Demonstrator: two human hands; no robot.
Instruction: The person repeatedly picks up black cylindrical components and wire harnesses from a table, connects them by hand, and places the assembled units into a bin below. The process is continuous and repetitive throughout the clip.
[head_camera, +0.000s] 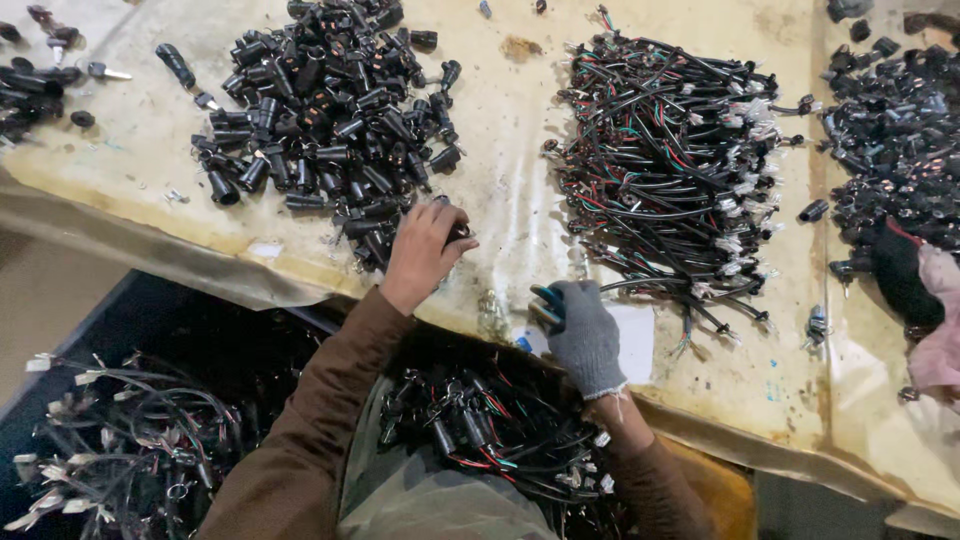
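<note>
The bare left hand (425, 250) pinches a black plug (458, 232) at the pile's (320, 110) edge on the counter (510, 150); the gloved right hand (585, 335) grips pliers (546, 303). Neighbouring plugs could roll off.

free lane: bare counter (510, 180) strip running toward 12 o'clock between the two hands | 10 o'clock: heap of black cylinders (320, 110) blocks the left hand (420, 255) | 1 o'clock: tangled wire bundle (670, 160) blocks the right hand (585, 335) | 3 o'clock: second black pile (890, 140) | 6 o'clock: wire-filled bag (480, 430)
</note>
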